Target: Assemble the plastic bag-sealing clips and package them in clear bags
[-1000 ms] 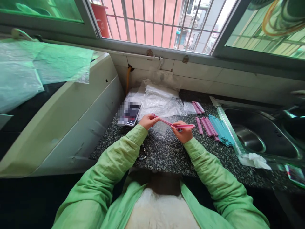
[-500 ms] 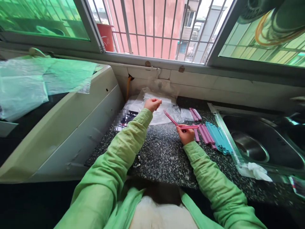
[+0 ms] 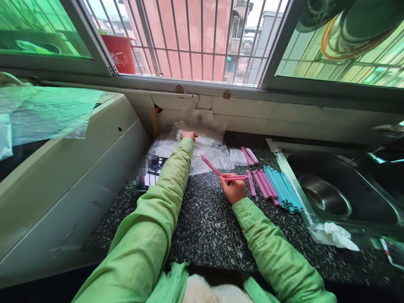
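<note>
1. Bare speckled counter point(image 3: 208, 219) lies open at six o'clock, between your sleeves.
2. Pink and blue clips point(image 3: 274, 187) crowd three o'clock beside the sink point(image 3: 341, 189).
3. Clear bags point(image 3: 205, 147) fill twelve o'clock, against the wall.
4. A white appliance point(image 3: 72, 176) blocks nine o'clock.

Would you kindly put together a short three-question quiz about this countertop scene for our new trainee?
1. True or false: the right hand holds an open pink clip.
2. What does the left hand touch? A) the sink B) the pile of clear plastic bags C) the blue clips
3. Fill in: the row of blue clips lies between the loose pink clips and the ____.

Key
1. True: its two arms spread in a V.
2. B: the hand rests on the bags near the wall.
3. Sink, to the right on the speckled counter.
</note>
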The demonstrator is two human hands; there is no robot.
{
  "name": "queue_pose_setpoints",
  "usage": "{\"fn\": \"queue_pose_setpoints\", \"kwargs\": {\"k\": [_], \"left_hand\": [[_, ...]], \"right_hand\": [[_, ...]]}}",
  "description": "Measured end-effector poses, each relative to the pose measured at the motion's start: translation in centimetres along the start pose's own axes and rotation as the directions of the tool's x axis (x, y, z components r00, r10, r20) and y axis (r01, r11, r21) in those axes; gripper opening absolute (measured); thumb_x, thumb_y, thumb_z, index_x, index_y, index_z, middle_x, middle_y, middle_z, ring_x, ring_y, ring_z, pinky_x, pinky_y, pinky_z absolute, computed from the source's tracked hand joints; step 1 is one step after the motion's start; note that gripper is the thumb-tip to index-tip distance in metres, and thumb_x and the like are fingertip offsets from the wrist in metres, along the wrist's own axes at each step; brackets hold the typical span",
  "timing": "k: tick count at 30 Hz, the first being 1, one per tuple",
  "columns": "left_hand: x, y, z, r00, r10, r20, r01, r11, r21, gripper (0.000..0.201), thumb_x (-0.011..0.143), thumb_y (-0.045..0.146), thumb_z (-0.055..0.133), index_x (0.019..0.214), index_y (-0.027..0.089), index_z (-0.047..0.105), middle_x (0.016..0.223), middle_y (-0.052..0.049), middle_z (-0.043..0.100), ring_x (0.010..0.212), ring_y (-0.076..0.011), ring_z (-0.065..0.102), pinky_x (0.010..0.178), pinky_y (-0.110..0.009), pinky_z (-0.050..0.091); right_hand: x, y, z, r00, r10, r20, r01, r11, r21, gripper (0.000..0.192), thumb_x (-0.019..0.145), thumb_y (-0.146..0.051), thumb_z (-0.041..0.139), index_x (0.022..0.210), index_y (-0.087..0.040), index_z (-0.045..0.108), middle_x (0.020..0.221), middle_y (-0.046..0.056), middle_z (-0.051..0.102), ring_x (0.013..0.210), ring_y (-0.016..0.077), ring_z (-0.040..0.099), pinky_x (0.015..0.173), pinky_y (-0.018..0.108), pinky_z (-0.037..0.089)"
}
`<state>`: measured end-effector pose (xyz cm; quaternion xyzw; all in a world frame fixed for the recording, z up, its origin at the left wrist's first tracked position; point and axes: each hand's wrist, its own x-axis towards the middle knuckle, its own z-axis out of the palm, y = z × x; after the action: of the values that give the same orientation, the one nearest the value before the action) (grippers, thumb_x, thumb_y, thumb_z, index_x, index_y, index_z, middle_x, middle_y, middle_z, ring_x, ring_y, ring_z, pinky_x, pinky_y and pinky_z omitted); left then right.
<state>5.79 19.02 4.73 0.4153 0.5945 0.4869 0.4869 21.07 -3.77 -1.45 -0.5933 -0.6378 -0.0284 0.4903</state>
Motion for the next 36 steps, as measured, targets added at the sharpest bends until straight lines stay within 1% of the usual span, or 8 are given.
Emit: {"fn": "queue_pose_setpoints", "kwargs": {"k": [3, 7, 9, 12, 16, 20, 25, 36], "left_hand": [[-0.2, 0.1, -0.1, 0.996, 0.005, -0.088, 0.003, 0.996, 0.094, 0.025, 0.058, 0.005, 0.057, 0.040, 0.016, 0.045, 0.031, 0.003, 0.038, 0.034, -0.0071, 0.032, 0.042, -0.022, 0.026], [-2.2, 1.3, -0.6, 0.998, 0.033, -0.053, -0.022, 0.982, 0.187, 0.022, 0.058, 0.006, 0.060, 0.039, 0.014, 0.051, 0.033, 0.002, 0.041, 0.036, -0.0073, 0.034, 0.042, -0.022, 0.026], [-3.8, 2.0, -1.0, 0.999, 0.038, 0.014, -0.040, 0.971, 0.234, 0.022, 0.057, 0.007, 0.063, 0.038, 0.013, 0.053, 0.032, 0.001, 0.041, 0.036, -0.0073, 0.034, 0.041, -0.022, 0.025], [-6.4, 2.7, -2.0, 0.974, 0.054, 0.220, -0.129, 0.931, 0.341, 0.023, 0.057, 0.012, 0.068, 0.038, 0.013, 0.054, 0.032, 0.001, 0.041, 0.034, -0.0065, 0.032, 0.038, -0.021, 0.022], [-9.6, 2.7, -3.9, 0.937, 0.052, 0.345, -0.203, 0.886, 0.418, 0.029, 0.059, 0.022, 0.070, 0.037, 0.013, 0.054, 0.031, 0.002, 0.038, 0.032, -0.0057, 0.030, 0.038, -0.022, 0.019], [-12.3, 1.5, -5.7, 0.905, 0.063, 0.421, -0.290, 0.815, 0.501, 0.031, 0.069, 0.029, 0.060, 0.043, 0.014, 0.052, 0.036, 0.003, 0.041, 0.037, -0.0068, 0.033, 0.043, -0.023, 0.024], [-14.7, -0.8, -7.7, 0.872, 0.211, 0.441, -0.428, 0.765, 0.481, 0.029, 0.074, 0.025, 0.046, 0.047, 0.015, 0.048, 0.042, 0.004, 0.041, 0.045, -0.0079, 0.035, 0.051, -0.024, 0.026], [-17.5, -6.3, -9.5, 0.895, 0.326, 0.305, -0.409, 0.873, 0.267, 0.032, 0.074, 0.033, 0.044, 0.047, 0.018, 0.035, 0.044, 0.007, 0.027, 0.046, -0.0062, 0.025, 0.048, -0.023, 0.020]], "right_hand": [[0.1, 0.0, 0.0, 1.000, 0.002, -0.006, -0.002, 1.000, -0.002, 0.022, 0.077, -0.037, 0.055, 0.072, -0.018, 0.065, 0.066, 0.003, 0.067, 0.051, 0.0122, 0.057, 0.053, 0.024, 0.046], [0.3, -0.1, -0.1, 1.000, -0.008, -0.017, 0.008, 1.000, -0.002, 0.023, 0.077, -0.038, 0.055, 0.071, -0.018, 0.065, 0.064, 0.003, 0.066, 0.047, 0.0111, 0.054, 0.051, 0.024, 0.044], [0.3, -0.2, -0.1, 1.000, -0.014, -0.013, 0.014, 1.000, -0.003, 0.024, 0.078, -0.039, 0.054, 0.072, -0.018, 0.065, 0.063, 0.003, 0.066, 0.047, 0.0109, 0.054, 0.051, 0.023, 0.044], [0.3, -0.2, -0.2, 0.999, -0.034, -0.019, 0.034, 0.999, -0.011, 0.027, 0.078, -0.040, 0.053, 0.073, -0.017, 0.066, 0.063, 0.003, 0.066, 0.048, 0.0111, 0.054, 0.051, 0.023, 0.044], [0.2, -0.4, -0.3, 0.998, -0.055, -0.025, 0.054, 0.998, -0.035, 0.028, 0.078, -0.041, 0.053, 0.072, -0.017, 0.067, 0.064, 0.003, 0.067, 0.048, 0.0108, 0.054, 0.052, 0.023, 0.043], [-0.1, -0.8, -0.4, 0.996, -0.084, 0.001, 0.084, 0.996, -0.043, 0.029, 0.078, -0.042, 0.053, 0.072, -0.017, 0.067, 0.066, 0.003, 0.068, 0.049, 0.0103, 0.055, 0.052, 0.022, 0.042], [-0.9, -1.6, -0.6, 0.988, -0.144, 0.045, 0.145, 0.989, 0.003, 0.030, 0.079, -0.043, 0.051, 0.069, -0.018, 0.066, 0.069, 0.004, 0.068, 0.046, 0.0091, 0.053, 0.051, 0.021, 0.042], [-2.4, -2.6, -2.2, 0.945, -0.285, 0.162, 0.274, 0.958, 0.086, 0.025, 0.079, -0.039, 0.054, 0.072, -0.018, 0.064, 0.065, 0.002, 0.067, 0.044, 0.0076, 0.052, 0.047, 0.020, 0.040]]}}
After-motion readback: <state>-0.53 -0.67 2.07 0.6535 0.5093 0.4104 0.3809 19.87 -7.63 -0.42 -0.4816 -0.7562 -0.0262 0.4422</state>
